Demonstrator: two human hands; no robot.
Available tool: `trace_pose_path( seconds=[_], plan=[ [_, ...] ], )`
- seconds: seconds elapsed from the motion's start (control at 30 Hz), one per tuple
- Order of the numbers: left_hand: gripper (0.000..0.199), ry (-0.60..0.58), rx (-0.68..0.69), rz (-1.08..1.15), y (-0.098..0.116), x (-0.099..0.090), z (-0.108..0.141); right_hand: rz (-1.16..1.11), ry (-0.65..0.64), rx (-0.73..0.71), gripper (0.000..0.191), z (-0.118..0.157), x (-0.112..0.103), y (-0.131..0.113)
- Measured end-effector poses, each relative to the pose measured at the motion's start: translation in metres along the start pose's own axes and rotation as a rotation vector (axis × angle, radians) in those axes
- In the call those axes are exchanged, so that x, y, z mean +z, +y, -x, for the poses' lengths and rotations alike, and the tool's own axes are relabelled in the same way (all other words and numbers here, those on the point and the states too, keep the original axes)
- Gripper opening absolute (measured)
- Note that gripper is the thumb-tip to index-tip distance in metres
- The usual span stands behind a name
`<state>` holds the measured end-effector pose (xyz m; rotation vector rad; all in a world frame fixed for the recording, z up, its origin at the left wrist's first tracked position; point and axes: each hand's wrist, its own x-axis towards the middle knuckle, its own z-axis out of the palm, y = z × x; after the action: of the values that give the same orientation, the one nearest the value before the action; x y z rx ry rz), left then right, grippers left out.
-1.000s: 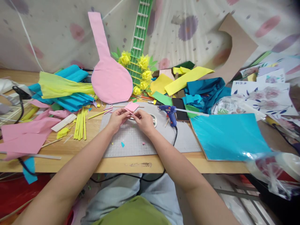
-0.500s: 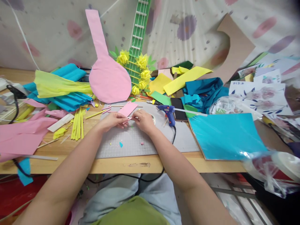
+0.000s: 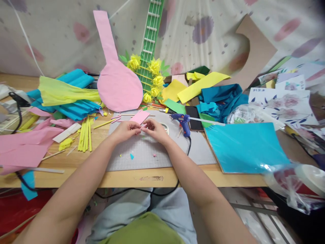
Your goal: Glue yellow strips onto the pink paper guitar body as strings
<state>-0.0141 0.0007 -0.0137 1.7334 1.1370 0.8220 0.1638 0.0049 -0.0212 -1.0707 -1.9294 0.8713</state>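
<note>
Over the grey cutting mat (image 3: 142,159), my left hand (image 3: 127,131) and my right hand (image 3: 155,131) meet at the fingertips. Both pinch a small pink paper strip (image 3: 143,127) between them; much of it is hidden by the fingers. A flat pink paper piece (image 3: 140,117) lies on the mat just behind my hands. Beside my right hand sits a white roll of tape (image 3: 166,128), partly covered. Farther right lies a blue hot glue gun (image 3: 182,122) with a glue stick in its back.
A pink lute-shaped cutout (image 3: 120,86) and a green guitar-like neck (image 3: 149,40) with yellow paper flowers lean at the back. Yellow rolled sticks (image 3: 85,135) and pink crepe paper (image 3: 25,147) lie left. A blue sheet (image 3: 246,147) lies right. The glue gun's cord hangs over the table edge.
My hands have drawn closer together, the left shifting slightly right, and the fingers have turned a little around the pink strip. The rest of the table looks the same.
</note>
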Motion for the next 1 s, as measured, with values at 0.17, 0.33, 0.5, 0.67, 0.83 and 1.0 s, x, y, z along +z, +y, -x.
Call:
trace_pose_path(
  seconds=[0.17,0.33,0.5,0.67,0.83,1.0],
  plan=[
    [0.020,-0.005,0.009,0.039,-0.001,0.006,-0.003,-0.171,0.052,0.110,0.015,-0.003,0.011,0.005],
    [0.020,-0.023,0.002,0.101,-0.004,0.007,-0.004,-0.241,0.012,0.159,0.014,-0.005,0.012,0.012],
    [0.029,0.008,0.067,-0.056,-0.003,0.008,-0.002,-0.074,0.044,0.117,0.014,-0.004,0.009,0.009],
    [0.021,0.097,0.048,-0.156,-0.005,0.007,-0.003,0.156,-0.004,0.121,0.022,-0.002,-0.007,-0.006],
    [0.019,0.157,0.035,0.018,-0.006,0.003,-0.003,0.631,-0.025,0.259,0.021,0.008,-0.047,-0.007],
    [0.029,0.165,0.050,0.129,-0.006,0.002,-0.004,0.791,-0.236,0.200,0.025,0.013,-0.063,0.000]
  ],
)
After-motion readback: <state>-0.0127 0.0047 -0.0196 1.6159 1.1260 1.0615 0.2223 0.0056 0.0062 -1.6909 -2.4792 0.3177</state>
